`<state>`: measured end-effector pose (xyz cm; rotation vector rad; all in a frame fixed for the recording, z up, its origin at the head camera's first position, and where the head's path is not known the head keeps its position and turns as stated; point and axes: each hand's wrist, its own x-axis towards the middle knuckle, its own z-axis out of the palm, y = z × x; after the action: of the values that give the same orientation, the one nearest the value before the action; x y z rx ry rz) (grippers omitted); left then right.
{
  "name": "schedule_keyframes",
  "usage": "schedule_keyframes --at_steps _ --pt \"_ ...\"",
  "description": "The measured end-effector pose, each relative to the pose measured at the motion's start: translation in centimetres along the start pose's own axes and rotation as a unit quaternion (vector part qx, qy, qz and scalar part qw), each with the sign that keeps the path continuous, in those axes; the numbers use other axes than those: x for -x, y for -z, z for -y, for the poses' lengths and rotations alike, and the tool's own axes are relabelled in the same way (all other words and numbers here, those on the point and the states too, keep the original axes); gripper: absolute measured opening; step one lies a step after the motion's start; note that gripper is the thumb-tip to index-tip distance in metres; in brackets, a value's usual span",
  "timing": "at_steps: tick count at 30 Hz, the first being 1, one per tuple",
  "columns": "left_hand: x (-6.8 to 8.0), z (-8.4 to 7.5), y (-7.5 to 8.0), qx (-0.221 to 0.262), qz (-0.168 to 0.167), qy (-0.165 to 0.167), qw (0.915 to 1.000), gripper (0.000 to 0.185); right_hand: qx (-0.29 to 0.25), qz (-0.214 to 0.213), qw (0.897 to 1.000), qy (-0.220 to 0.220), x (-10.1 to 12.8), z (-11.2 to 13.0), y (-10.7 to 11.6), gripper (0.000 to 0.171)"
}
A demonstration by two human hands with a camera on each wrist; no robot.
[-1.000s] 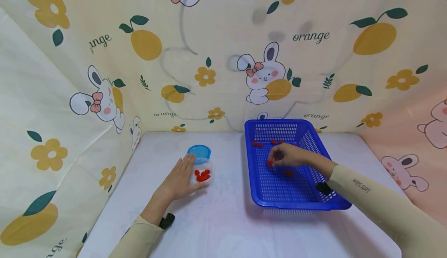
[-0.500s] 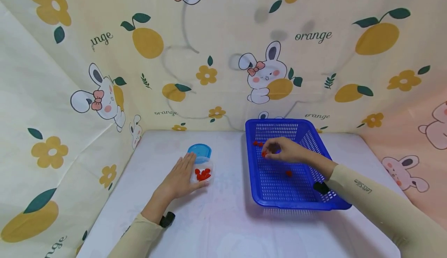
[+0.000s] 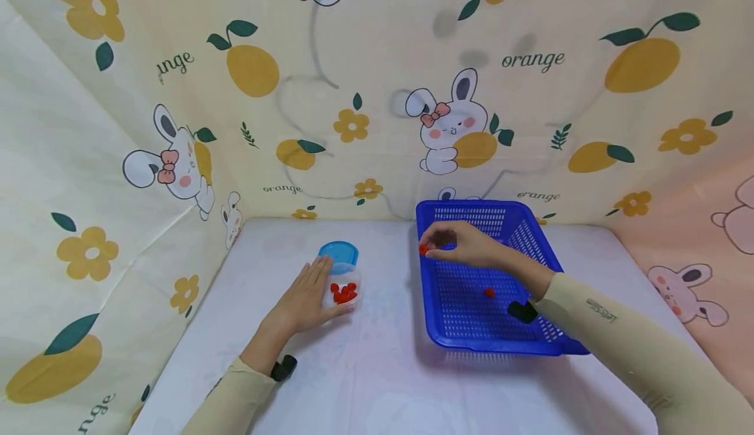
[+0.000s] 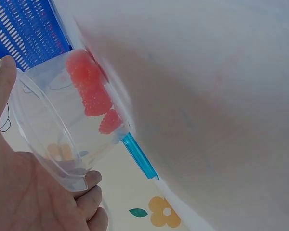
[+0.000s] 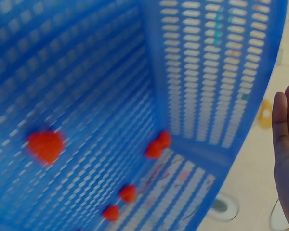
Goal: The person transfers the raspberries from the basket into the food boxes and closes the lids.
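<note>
My right hand (image 3: 462, 242) pinches a red raspberry (image 3: 423, 250) between thumb and fingertips, over the left rim of a blue plastic basket (image 3: 436, 337). One raspberry (image 3: 489, 293) lies alone on the basket floor; several others (image 5: 127, 193) sit along its edge in the right wrist view. That view shows only part of the right hand (image 5: 286, 144), its pinch outside the frame. My left hand (image 3: 300, 297) holds a small clear plastic container (image 4: 53, 106) between thumb and fingers. Several raspberries (image 3: 343, 293) lie inside it.
A round blue lid (image 3: 338, 253) lies just behind the container on the white table (image 3: 377, 382). Table surface separates the container from the basket. A printed curtain (image 3: 377, 114) hangs close behind the table and at both sides.
My right hand has carried the pinched raspberry leftward and up, from over the basket floor to its left rim. The left hand and container stay put.
</note>
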<state>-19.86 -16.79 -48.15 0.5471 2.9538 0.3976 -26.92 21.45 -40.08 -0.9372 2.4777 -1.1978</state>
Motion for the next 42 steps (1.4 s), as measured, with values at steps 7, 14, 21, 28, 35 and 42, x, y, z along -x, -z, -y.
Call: schedule_keyframes --at_steps 7,14,21,28,35,42 --pt "0.1 0.2 -0.1 -0.002 0.0 -0.014 0.9999 0.116 -0.032 0.034 0.998 0.034 -2.4 2.1 -1.7 0.019" --pt "0.0 0.0 0.0 0.002 0.003 -0.001 1.0 0.118 -0.026 0.049 0.997 0.055 -4.5 3.8 -3.1 0.02" --pt "-0.1 0.0 0.1 0.002 0.005 0.004 1.0 0.118 -0.015 0.058 0.995 0.083 -6.3 4.5 -4.4 0.019" --pt "-0.2 0.1 0.2 -0.001 0.01 0.006 0.9999 0.119 0.005 0.07 0.992 0.103 -7.7 4.6 -5.6 0.018" --pt "-0.2 0.3 0.2 0.0 0.007 -0.001 1.0 0.118 0.024 0.081 0.992 0.097 -8.2 5.5 -6.6 0.016" --pt "-0.2 0.4 0.1 0.003 0.009 -0.007 0.9999 0.118 0.026 0.099 0.991 0.09 -9.1 5.6 -7.6 0.015"
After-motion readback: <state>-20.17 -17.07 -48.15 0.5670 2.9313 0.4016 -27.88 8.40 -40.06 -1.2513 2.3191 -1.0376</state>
